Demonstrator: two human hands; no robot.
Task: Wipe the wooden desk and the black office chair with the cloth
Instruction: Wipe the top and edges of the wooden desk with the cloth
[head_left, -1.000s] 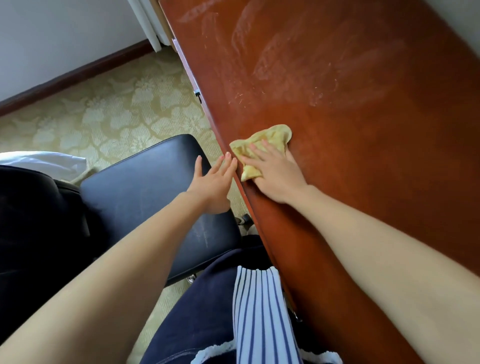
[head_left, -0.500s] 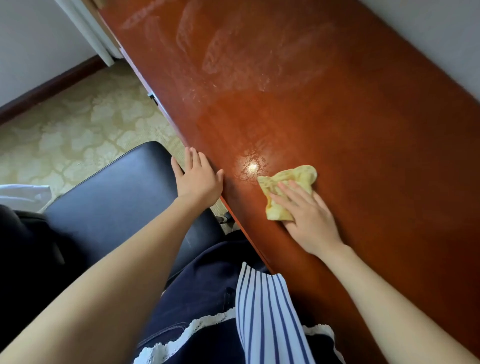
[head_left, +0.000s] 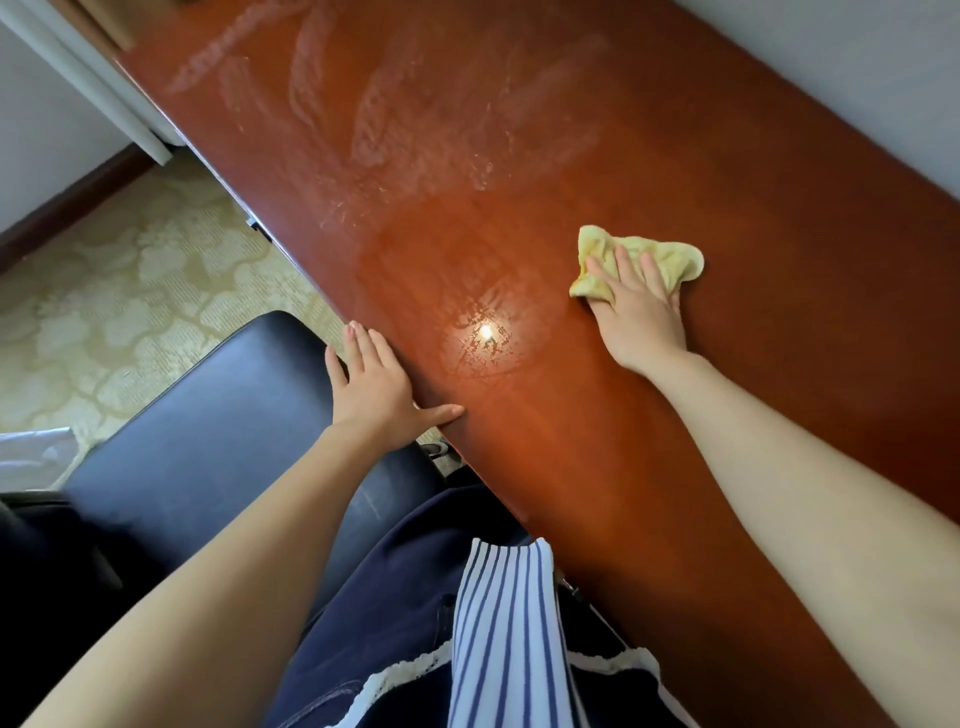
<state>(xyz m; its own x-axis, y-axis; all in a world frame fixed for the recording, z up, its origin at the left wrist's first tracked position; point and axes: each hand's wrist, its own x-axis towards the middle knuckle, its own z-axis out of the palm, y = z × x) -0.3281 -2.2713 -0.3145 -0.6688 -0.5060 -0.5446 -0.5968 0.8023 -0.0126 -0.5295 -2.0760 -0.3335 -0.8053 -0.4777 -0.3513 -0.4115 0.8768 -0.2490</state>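
Head view: right hand (head_left: 641, 317), fingers straight, presses the cloth (head_left: 670, 254) on the desk (head_left: 519, 208), hiding its near part. Left hand (head_left: 371, 384) lies flat on the desk's left edge, beside the chair (head_left: 208, 441), which is cut off at left.

Patterned beige carpet (head_left: 156, 291) meets white wall (head_left: 31, 156).

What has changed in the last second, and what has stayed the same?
The right hand slid the cloth across the desk, from its near edge toward the wall. The left hand, first beside the cloth, is now apart from it, thumb laid on the desk edge. Unchanged: the right hand presses flat on the cloth; the chair stands by the desk.
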